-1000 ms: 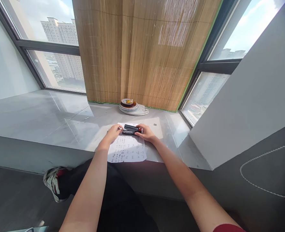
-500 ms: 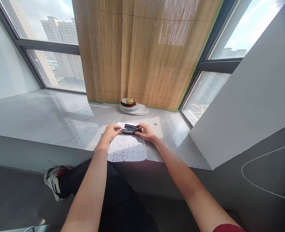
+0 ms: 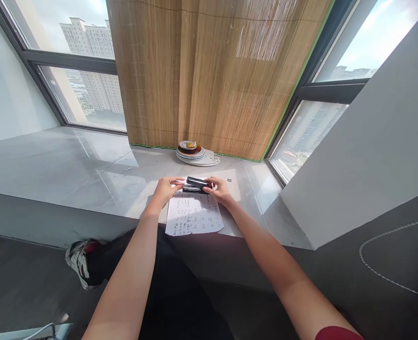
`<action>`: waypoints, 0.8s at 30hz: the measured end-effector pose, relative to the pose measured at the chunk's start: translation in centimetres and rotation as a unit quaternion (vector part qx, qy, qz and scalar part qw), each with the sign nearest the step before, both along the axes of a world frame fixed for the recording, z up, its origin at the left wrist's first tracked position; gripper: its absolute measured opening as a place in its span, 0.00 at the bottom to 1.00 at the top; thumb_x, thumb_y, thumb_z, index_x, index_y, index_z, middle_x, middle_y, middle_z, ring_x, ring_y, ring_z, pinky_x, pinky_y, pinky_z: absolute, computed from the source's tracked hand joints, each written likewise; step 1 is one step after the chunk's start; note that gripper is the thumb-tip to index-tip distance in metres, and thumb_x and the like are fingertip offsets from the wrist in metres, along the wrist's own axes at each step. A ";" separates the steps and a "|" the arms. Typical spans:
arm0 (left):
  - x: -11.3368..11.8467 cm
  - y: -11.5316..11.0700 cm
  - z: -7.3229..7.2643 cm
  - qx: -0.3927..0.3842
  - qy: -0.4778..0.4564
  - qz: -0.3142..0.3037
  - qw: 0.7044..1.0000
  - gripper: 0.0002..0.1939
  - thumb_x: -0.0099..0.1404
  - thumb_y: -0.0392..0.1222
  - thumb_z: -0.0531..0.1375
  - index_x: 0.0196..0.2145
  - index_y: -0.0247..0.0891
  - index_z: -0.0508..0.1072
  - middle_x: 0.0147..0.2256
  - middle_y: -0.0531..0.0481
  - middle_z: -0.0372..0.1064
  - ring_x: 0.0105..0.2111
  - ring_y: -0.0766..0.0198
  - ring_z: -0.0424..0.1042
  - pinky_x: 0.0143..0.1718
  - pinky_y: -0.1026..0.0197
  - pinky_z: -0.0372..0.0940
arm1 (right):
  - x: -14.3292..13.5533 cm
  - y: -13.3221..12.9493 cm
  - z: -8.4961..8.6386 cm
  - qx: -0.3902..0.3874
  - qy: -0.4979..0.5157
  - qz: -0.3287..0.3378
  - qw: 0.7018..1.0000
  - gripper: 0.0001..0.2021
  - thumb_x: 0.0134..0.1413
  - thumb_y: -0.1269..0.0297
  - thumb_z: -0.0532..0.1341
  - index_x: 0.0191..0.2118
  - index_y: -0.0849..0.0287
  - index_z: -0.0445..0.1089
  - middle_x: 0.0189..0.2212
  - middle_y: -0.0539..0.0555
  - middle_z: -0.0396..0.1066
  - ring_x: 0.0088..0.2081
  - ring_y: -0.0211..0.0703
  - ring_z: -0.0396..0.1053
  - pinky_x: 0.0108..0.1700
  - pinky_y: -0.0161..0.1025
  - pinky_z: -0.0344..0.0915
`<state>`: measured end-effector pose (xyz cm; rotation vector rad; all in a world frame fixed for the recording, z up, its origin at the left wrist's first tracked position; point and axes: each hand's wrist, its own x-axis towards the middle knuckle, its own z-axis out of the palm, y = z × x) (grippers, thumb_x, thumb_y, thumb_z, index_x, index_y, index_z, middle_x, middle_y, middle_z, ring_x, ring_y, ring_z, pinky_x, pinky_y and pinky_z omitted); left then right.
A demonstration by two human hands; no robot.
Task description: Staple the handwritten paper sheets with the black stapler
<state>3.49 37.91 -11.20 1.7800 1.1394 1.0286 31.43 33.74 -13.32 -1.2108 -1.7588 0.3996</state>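
A black stapler (image 3: 196, 182) with a red part at its rear lies over the top of a handwritten sheet of paper (image 3: 194, 217). My right hand (image 3: 219, 190) is closed around the stapler's rear end, fingers above and thumb below. Its upper arm and base stand apart, with the mouth facing left. My left hand (image 3: 165, 189) is at the paper's upper left corner, just left of the stapler's mouth. Its fingers and thumb pinch the paper's edge there, though the fingertips are small and partly unclear.
Two small dark strips (image 3: 229, 180) lie on the grey tiled sill (image 3: 113, 182) right of the stapler. Behind, stacked plates (image 3: 191, 154) stand against a bamboo blind (image 3: 202, 85). Windows flank the blind. The sill's front edge runs just below the paper.
The paper has shifted to the right, its lower edge moving along the sill's front. My hands and the stapler have moved slightly right and up, and the stapler's upper arm is tilted differently.
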 end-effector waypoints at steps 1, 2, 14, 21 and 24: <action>0.1 0.0 -0.1 0.007 -0.013 -0.005 1.000 0.23 0.59 0.49 0.73 0.51 0.39 0.85 0.41 0.40 0.84 0.41 0.48 0.82 0.43 0.52 0.75 | 0.0 -0.2 0.1 0.003 0.021 0.006 1.000 0.15 0.55 0.52 0.71 0.45 0.54 0.81 0.33 0.51 0.73 0.36 0.46 0.68 0.43 0.44 0.64; 0.2 0.1 -0.1 0.011 -0.024 -0.011 1.000 0.24 0.58 0.50 0.73 0.51 0.39 0.85 0.41 0.40 0.84 0.42 0.47 0.82 0.44 0.51 0.75 | 0.0 -0.3 0.2 0.004 0.041 0.013 0.999 0.17 0.55 0.50 0.71 0.45 0.54 0.81 0.33 0.51 0.73 0.36 0.46 0.68 0.44 0.44 0.64; 0.9 -0.7 0.6 -0.038 -0.124 -0.144 0.981 0.24 0.47 0.43 0.76 0.43 0.36 0.85 0.35 0.44 0.82 0.37 0.53 0.81 0.39 0.53 0.77 | -0.3 -1.3 1.1 -0.034 0.131 0.154 0.979 0.26 0.51 0.37 0.73 0.42 0.56 0.82 0.36 0.54 0.72 0.41 0.48 0.69 0.48 0.46 0.66; 1.6 -1.1 0.8 0.005 -0.092 -0.116 0.989 0.19 0.51 0.44 0.75 0.41 0.38 0.84 0.38 0.44 0.82 0.40 0.52 0.80 0.46 0.51 0.74 | -0.5 -1.6 1.3 0.006 0.081 0.126 0.989 0.19 0.60 0.46 0.71 0.48 0.53 0.78 0.40 0.53 0.73 0.41 0.47 0.70 0.46 0.44 0.66; 2.3 -1.3 0.9 0.061 -0.025 -0.054 0.996 0.12 0.60 0.45 0.71 0.40 0.40 0.83 0.39 0.44 0.82 0.43 0.52 0.79 0.51 0.50 0.71 | 0.2 -1.5 1.6 0.039 0.064 0.087 0.993 0.16 0.62 0.49 0.69 0.49 0.51 0.79 0.42 0.54 0.76 0.44 0.50 0.71 0.49 0.46 0.67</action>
